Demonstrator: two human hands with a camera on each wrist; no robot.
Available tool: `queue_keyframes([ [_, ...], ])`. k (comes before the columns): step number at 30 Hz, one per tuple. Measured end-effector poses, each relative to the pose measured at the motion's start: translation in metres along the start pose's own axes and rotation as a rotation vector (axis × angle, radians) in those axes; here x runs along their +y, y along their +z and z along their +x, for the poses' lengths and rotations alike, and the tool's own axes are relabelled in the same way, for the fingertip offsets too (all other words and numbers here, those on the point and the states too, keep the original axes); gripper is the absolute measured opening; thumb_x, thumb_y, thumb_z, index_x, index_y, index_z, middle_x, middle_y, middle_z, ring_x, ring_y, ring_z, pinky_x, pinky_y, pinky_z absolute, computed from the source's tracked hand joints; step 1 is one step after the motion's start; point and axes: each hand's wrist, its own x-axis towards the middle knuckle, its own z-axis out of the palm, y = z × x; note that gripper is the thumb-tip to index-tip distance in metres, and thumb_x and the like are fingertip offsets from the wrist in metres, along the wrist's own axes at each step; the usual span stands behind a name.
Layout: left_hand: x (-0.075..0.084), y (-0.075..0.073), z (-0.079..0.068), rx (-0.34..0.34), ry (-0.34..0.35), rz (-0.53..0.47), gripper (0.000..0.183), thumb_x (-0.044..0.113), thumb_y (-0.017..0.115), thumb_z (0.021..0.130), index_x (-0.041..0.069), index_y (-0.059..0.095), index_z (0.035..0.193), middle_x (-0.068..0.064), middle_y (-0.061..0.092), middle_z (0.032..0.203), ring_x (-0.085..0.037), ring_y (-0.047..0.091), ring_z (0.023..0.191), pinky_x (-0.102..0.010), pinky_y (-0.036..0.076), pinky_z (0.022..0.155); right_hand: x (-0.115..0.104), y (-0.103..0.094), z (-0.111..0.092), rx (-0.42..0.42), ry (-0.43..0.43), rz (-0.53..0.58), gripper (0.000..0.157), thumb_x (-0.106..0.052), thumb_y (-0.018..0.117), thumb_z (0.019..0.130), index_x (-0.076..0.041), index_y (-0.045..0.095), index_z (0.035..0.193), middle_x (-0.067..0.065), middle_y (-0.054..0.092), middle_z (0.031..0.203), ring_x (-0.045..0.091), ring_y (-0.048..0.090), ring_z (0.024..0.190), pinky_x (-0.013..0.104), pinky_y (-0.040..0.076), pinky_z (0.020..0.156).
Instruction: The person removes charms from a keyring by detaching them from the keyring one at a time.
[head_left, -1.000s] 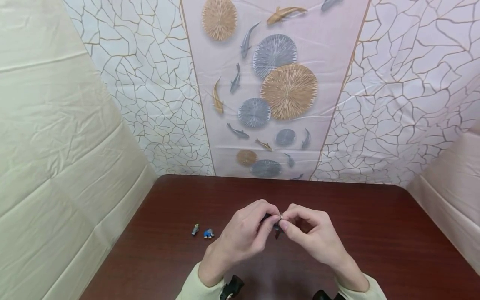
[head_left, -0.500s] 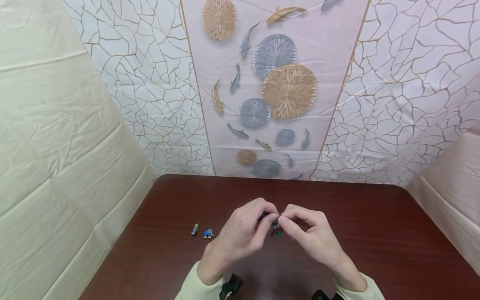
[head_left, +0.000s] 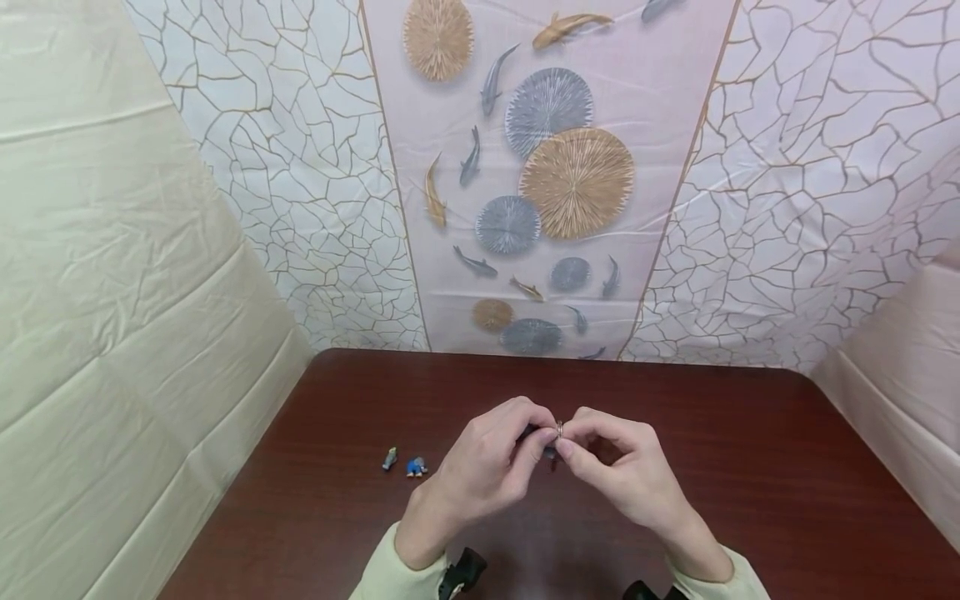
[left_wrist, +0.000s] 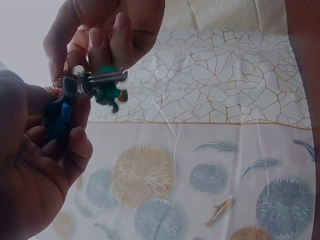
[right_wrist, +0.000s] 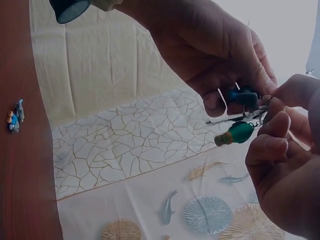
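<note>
My left hand [head_left: 487, 462] grips a dark object with a blue part [left_wrist: 59, 117], partly hidden by the fingers. Thumb and forefinger of my right hand [head_left: 626, 467] pinch a metal key ring [head_left: 559, 430] right where the two hands meet. In the right wrist view, a green charm [right_wrist: 241, 132] with a brownish end hangs under the hands, beside thin metal pieces [right_wrist: 227, 120] whose kind I cannot tell. How these parts join at the ring is hidden by the fingertips.
Left of the hands, a small grey figurine [head_left: 390, 458] and a blue figurine [head_left: 417, 467] rest on the dark red-brown table [head_left: 360, 400]. A patterned cloth [head_left: 517, 275] hangs behind the table's far edge.
Both hands stay in nearly the same place, with small finger movements at the ring. The charm below them swings and turns; its green and red parts showed half a second ago.
</note>
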Motion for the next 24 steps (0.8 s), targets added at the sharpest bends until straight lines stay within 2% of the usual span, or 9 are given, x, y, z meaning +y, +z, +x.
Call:
queue_keyframes([
  [4,-0.0008,-0.0007,0.0002,0.008,-0.012,-0.002,0.003,0.009,0.055,0.099,0.009,0.058,0.1,0.004,0.057,0.087,-0.004,0.05,0.075,-0.01,0.044,0.07,0.0012,0.0004,-0.0003,-0.021,-0.021,0.014,0.031,0.023,0.061,0.078,-0.003,0.067,0.093,0.003,0.057,0.075,0.009,0.053,0.067,0.024,0.042,0.048],
  [10,-0.0016,-0.0006,0.0003,0.023,0.008,-0.006,0.005,0.009,0.055,0.099,0.008,0.059,0.097,0.003,0.056,0.085,-0.004,0.05,0.074,-0.011,0.045,0.068,-0.0008,0.002,-0.0005,-0.013,0.037,0.012,0.026,0.02,0.057,0.084,-0.004,0.066,0.091,0.002,0.051,0.071,0.008,0.049,0.059,0.023,0.041,0.046],
  [13,-0.0015,-0.0005,0.0006,0.023,0.02,0.0,0.005,0.009,0.054,0.099,0.007,0.059,0.097,0.004,0.055,0.084,-0.003,0.05,0.074,-0.01,0.044,0.069,-0.0014,0.0029,-0.0002,-0.007,0.047,0.007,0.026,0.019,0.057,0.085,-0.004,0.066,0.091,0.002,0.055,0.072,0.009,0.051,0.061,0.024,0.043,0.048],
  [17,-0.0008,-0.0008,0.0006,0.018,0.022,0.004,0.005,0.01,0.054,0.099,0.007,0.059,0.097,0.004,0.055,0.085,-0.003,0.049,0.074,-0.01,0.043,0.069,-0.0014,0.0031,0.0,-0.007,0.027,0.01,0.028,0.02,0.058,0.083,-0.004,0.067,0.093,0.003,0.062,0.079,0.01,0.056,0.068,0.025,0.044,0.051],
  [24,-0.0001,-0.0006,0.0001,0.01,0.011,-0.007,0.004,0.01,0.055,0.099,0.008,0.058,0.099,0.004,0.057,0.087,-0.004,0.05,0.075,-0.009,0.043,0.07,-0.0009,0.0023,0.0004,0.006,-0.038,0.036,0.032,0.025,0.059,0.078,-0.002,0.068,0.093,0.005,0.058,0.076,0.01,0.054,0.068,0.025,0.043,0.049],
])
